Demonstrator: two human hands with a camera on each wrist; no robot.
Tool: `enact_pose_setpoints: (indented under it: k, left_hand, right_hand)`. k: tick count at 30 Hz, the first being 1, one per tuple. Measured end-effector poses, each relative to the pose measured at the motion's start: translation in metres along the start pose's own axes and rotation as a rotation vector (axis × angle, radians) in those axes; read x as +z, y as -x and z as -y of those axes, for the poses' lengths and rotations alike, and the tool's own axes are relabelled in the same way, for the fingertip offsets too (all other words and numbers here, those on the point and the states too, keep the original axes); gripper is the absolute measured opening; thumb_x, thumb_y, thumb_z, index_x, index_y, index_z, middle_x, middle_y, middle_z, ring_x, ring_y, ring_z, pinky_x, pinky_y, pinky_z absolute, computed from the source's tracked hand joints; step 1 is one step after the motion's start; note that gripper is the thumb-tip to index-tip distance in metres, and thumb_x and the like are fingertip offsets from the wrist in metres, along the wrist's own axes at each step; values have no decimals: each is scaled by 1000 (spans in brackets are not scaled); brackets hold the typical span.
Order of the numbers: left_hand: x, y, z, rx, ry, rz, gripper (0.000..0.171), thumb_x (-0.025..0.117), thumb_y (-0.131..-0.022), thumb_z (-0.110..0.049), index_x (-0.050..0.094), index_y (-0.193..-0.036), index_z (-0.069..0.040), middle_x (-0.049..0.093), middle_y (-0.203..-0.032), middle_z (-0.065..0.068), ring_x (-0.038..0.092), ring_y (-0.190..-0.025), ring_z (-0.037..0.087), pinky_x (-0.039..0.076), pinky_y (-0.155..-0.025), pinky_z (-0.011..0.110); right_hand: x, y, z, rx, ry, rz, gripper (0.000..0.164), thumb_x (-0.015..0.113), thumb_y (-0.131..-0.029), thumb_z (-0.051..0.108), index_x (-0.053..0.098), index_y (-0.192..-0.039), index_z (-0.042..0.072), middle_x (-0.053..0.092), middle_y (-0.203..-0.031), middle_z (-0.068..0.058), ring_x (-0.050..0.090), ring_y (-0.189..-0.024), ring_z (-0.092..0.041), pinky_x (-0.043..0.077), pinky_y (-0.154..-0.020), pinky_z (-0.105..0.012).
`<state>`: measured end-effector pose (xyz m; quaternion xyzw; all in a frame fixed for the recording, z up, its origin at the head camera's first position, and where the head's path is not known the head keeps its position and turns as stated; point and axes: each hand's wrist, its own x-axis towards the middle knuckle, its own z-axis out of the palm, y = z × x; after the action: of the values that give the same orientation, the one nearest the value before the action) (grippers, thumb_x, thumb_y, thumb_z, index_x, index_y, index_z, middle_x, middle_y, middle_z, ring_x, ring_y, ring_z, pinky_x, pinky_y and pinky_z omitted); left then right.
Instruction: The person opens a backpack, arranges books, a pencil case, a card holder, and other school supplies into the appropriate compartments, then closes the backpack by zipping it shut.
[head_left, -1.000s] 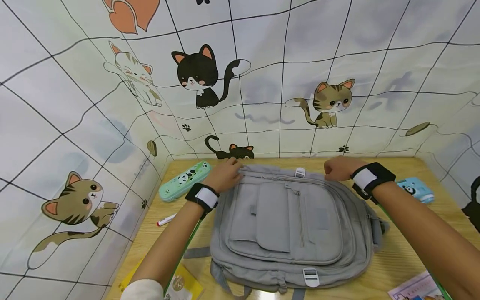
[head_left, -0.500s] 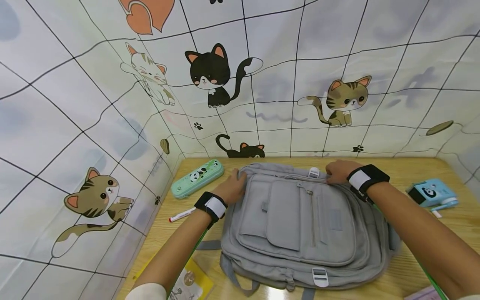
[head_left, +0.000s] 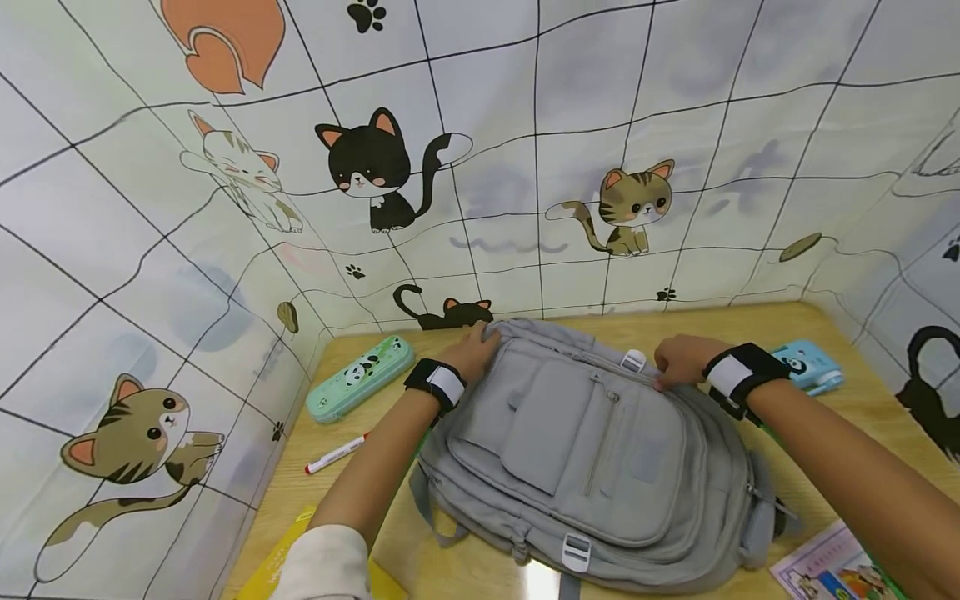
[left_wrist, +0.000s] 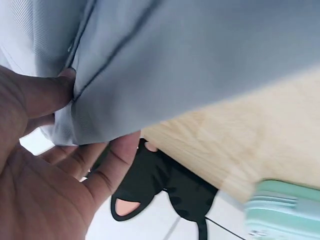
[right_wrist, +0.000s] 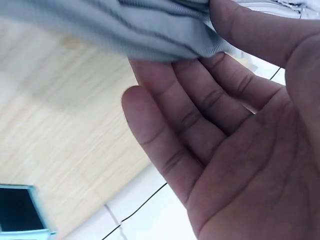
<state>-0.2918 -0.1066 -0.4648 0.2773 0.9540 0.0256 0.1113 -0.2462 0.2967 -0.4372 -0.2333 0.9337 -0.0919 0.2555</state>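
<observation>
Pinching backpack (head_left: 570,450), both hands (head_left: 471,354) (head_left: 686,360) | front up | long axis far-left to near-right

Head cam: above near side of backpack (head_left: 577,442), facing fwd/down, mid-range. Wrist cams v. close, facing past backpack to wall (head_left: 495,92): L by its far-left corner, shares green case (head_left: 362,379) w/ head; R along its far edge, shares blue case (head_left: 808,367).
</observation>
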Motion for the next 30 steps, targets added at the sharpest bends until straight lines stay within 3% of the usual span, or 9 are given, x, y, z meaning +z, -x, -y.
enact_pose_setpoints:
  k: [3, 7, 10, 13, 17, 20, 24, 27, 30]
  left_hand:
    - [-5, -4, 3, 6, -19, -3, 57, 54, -109, -1, 38, -163, -11, 29, -167, 28, 61, -128, 52, 57, -99, 56]
    - [-11, -7, 6, -40, -121, -4, 60, 60, -109, -10, 38, -163, -20, 32, -168, 18, 56, -138, 47, 50, -108, 64]
    - [-20, 1, 2, -86, -188, 9, 59, 58, -111, -17, 36, -165, -26, 31, -171, 12, 56, -140, 41, 50, -107, 66]
    - [-20, 9, 7, -71, -165, -21, 56, 54, -112, -16, 37, -165, -23, 33, -169, 17, 55, -141, 44, 49, -108, 68]
    - [-17, 34, 19, -10, -69, -50, 53, 52, -113, -14, 37, -164, -10, 40, -164, 25, 50, -146, 47, 47, -114, 61]
    - [-23, 67, 20, -44, 18, -9, 57, 54, -112, -18, 35, -164, -5, 46, -161, 26, 49, -147, 44, 47, -115, 58]
    - [-21, 102, 18, -113, 69, 86, 60, 56, -112, -26, 35, -165, -7, 51, -158, 24, 59, -138, 42, 51, -110, 56]
    - [-14, 113, 16, -123, 72, 138, 61, 54, -112, -31, 35, -165, -9, 55, -156, 22, 62, -136, 39, 50, -112, 53]
    - [-10, 113, 15, -115, 103, 162, 60, 52, -113, -30, 34, -165, -6, 62, -148, 23, 66, -131, 36, 51, -110, 50]
  right_hand:
    - [6, -4, 3, -9, -56, 30, 25, 76, -98, 27, 69, -89, 5, 65, -79, -2, 60, -63, -14, 47, -58, -28]
    - [12, -9, 11, -32, -106, 38, 24, 77, -96, 24, 66, -82, 8, 63, -73, -2, 63, -56, -13, 49, -53, -26]
    - [13, -12, 17, -44, -105, 42, 26, 77, -96, 25, 64, -79, 10, 63, -70, -1, 64, -54, -13, 46, -51, -24]
    - [6, -12, 25, -20, -94, 73, 25, 76, -98, 27, 67, -83, 8, 67, -72, -3, 67, -58, -16, 47, -54, -25]
    - [-13, -11, 34, 9, -59, 74, 27, 70, -103, 29, 71, -97, 3, 71, -82, -7, 68, -67, -17, 50, -59, -28]
    - [-23, -20, 36, -5, -17, -6, 29, 66, -106, 30, 69, -101, 2, 68, -85, -6, 61, -68, -16, 45, -62, -29]
    - [-26, -35, 35, -26, 8, -103, 29, 64, -107, 32, 66, -98, 5, 62, -84, -4, 52, -69, -17, 39, -66, -31]
    - [-20, -43, 32, -29, 21, -124, 28, 65, -106, 32, 65, -92, 7, 58, -79, -2, 50, -67, -16, 38, -65, -31]
    - [-13, -48, 29, -23, 32, -143, 27, 67, -104, 29, 65, -90, 7, 57, -75, -2, 50, -65, -15, 39, -64, -32]
